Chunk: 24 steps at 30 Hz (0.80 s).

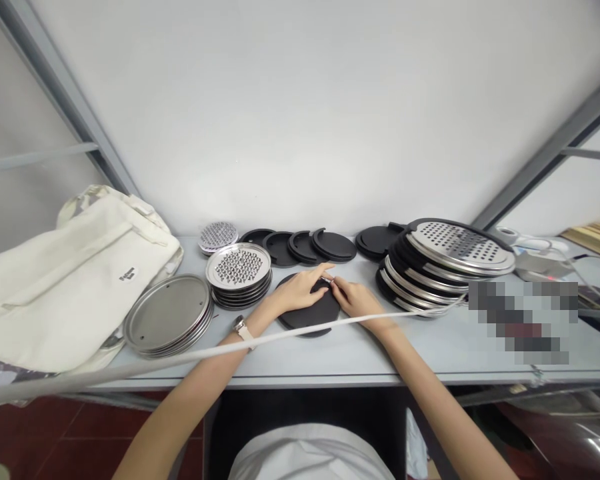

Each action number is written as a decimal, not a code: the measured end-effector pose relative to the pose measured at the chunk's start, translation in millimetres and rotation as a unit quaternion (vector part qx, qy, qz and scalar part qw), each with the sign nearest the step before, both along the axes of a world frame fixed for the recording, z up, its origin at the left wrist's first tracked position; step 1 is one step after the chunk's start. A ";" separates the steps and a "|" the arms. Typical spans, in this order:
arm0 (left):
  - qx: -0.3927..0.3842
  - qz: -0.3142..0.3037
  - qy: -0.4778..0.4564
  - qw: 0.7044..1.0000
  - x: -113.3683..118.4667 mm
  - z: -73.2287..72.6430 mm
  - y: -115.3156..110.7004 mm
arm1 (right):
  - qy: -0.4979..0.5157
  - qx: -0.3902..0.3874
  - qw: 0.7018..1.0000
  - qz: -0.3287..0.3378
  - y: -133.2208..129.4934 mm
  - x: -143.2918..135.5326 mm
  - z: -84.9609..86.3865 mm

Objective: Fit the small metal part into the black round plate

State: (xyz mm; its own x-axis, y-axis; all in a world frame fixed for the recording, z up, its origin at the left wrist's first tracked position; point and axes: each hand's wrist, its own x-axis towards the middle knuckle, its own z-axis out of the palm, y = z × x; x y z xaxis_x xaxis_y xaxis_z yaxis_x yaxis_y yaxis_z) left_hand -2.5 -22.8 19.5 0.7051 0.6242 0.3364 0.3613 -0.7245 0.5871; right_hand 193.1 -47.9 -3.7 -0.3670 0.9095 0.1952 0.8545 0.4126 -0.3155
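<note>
A round black plate lies on the table under both of my hands. My left hand rests over its far part, fingers stretched to the right, with thumb and forefinger apart. Beside it, my right hand is closed in a pinch at the plate's right far edge, its fingertips between the left thumb and forefinger. A small shiny bit shows at those fingertips, too small to name. Close by on the left stands a stack of metal grater discs. Several black plates with raised curved rims lie behind my hands.
Plain metal discs are stacked at left, beside a cream bag. A tall leaning stack of black-rimmed grater discs stands at right. A white cable crosses in front of my forearms. Grey shelf posts flank the table.
</note>
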 end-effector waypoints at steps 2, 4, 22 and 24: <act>0.003 0.000 -0.001 1.000 0.0 -0.1 0.2 | 0.001 0.001 1.000 0.000 0.0 0.0 0.0; 0.005 0.000 -0.002 1.000 -0.1 0.1 0.2 | 0.004 0.001 1.000 0.001 0.0 0.0 0.0; 0.165 0.111 0.075 0.977 1.9 2.3 -3.4 | -0.011 0.016 1.000 -0.002 0.9 0.1 -1.4; 0.172 0.134 0.096 0.971 2.4 2.4 -4.5 | -0.013 0.014 1.000 -0.003 1.3 0.4 -1.8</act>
